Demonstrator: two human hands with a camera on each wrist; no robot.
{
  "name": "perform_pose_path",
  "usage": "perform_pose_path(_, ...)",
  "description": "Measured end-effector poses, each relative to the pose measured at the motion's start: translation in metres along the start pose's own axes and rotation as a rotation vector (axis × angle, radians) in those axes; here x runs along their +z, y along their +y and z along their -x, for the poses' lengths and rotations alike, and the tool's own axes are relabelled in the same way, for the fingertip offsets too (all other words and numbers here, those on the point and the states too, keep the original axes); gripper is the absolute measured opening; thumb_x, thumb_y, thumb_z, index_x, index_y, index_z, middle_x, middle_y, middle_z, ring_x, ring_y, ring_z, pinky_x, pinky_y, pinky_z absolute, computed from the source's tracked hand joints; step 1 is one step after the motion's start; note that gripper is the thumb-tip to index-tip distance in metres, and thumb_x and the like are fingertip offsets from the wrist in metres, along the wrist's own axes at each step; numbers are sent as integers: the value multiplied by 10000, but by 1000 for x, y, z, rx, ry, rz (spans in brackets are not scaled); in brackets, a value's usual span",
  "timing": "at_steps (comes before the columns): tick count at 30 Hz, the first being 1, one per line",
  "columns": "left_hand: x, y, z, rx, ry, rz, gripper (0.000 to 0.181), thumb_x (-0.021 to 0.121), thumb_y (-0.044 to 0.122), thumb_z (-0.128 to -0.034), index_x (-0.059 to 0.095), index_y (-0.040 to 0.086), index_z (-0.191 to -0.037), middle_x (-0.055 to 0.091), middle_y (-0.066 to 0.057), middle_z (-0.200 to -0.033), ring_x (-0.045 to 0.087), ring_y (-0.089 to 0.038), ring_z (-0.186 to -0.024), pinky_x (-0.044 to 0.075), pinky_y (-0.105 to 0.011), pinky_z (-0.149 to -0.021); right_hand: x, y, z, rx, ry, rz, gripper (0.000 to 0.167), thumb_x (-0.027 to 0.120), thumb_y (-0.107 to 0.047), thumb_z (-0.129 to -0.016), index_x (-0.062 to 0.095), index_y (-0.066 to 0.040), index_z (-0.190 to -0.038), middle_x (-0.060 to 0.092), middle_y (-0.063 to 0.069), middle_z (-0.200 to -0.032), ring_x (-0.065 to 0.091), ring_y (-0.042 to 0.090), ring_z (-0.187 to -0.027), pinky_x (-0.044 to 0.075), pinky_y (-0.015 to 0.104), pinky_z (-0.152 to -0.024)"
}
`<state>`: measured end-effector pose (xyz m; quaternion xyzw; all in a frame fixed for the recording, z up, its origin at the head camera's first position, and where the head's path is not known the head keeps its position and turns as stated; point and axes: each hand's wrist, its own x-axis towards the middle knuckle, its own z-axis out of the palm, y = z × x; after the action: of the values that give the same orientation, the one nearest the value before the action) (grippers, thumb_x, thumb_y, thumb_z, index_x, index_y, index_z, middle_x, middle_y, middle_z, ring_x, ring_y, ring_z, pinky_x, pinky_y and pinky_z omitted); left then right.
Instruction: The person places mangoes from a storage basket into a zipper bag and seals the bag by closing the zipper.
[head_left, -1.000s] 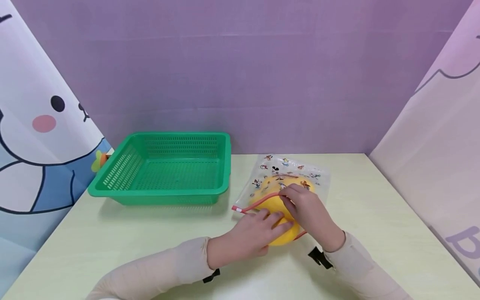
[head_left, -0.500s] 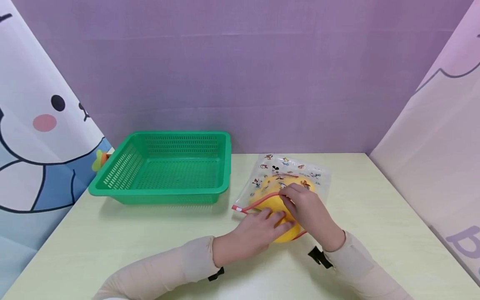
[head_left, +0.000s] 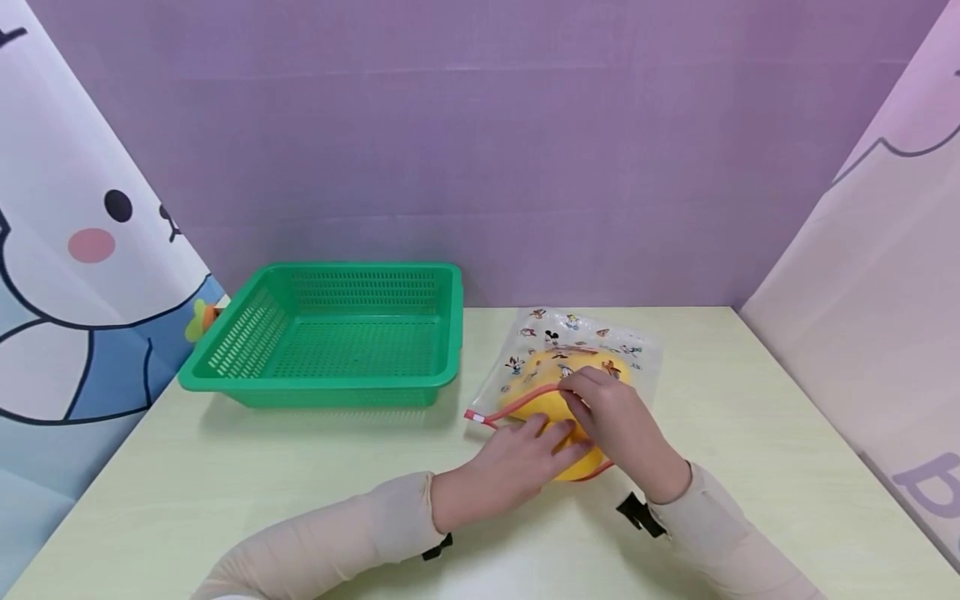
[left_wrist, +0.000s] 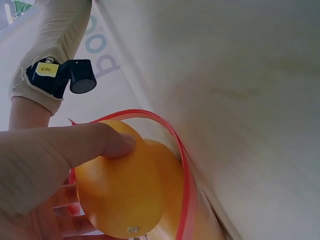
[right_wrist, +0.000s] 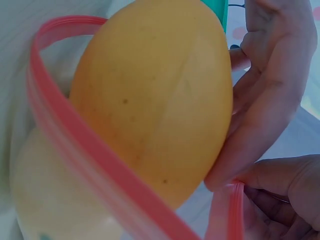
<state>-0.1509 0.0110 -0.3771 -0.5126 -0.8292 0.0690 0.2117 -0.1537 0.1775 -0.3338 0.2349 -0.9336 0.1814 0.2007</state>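
Note:
A yellow mango sits in the mouth of a clear printed zip bag, which lies on the table. My left hand grips this mango; in the left wrist view the thumb presses on top of the fruit and the fingers reach round its side. My right hand pinches the bag's red zip edge and holds the mouth apart. More yellow fruit shows through the film farther inside. In the right wrist view the red strip loops around the mango.
A green perforated basket stands left of the bag, with nothing seen inside it. Behind its left side is a small orange and green thing. A purple backdrop rises at the table's far edge, with printed panels at both sides.
My left hand has shifted slightly right and forward, carrying the mango a little deeper into the bag's mouth. The right hand stays in place on the zip edge.

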Motion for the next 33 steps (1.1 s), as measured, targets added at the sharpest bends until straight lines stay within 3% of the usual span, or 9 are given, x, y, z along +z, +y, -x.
perform_pose_path(7, 5, 1, -2, -20, 62, -48, 520, 675, 221, -868, 461, 268, -1339, 511, 31, -1218, 498, -130, -802, 373, -165, -453, 0, 1, 0, -23, 21, -2, 187, 762, 8, -749, 697, -35, -919, 682, 52, -882, 644, 194, -809, 558, 318, -727)
perform_pose_path(13, 7, 1, -5, -30, 59, -71, 505, 669, 215, -879, 459, 277, -1334, 504, 26, -1231, 505, -131, -817, 395, -162, -464, 0, 2, 1, -38, 37, 5, 184, 766, 4, -746, 695, -34, -912, 682, 53, -877, 642, 193, -805, 558, 321, -723)
perform_pose_path(25, 9, 0, -15, -32, -122, -53, 571, 684, 286, -865, 415, 279, -1368, 512, 21, -1247, 496, -146, -914, 477, -176, -574, -3, 3, 1, -83, 78, 2, 188, 774, 15, -730, 691, -28, -893, 673, 45, -858, 633, 182, -774, 558, 307, -690)
perform_pose_path(33, 12, -2, -23, -47, -251, -61, 631, 695, 310, -850, 387, 306, -1401, 464, 35, -1347, 517, -142, -955, 484, -181, -547, -3, 3, 1, -107, 102, -4, 200, 782, 24, -713, 690, -28, -883, 674, 41, -852, 631, 175, -761, 556, 290, -664)
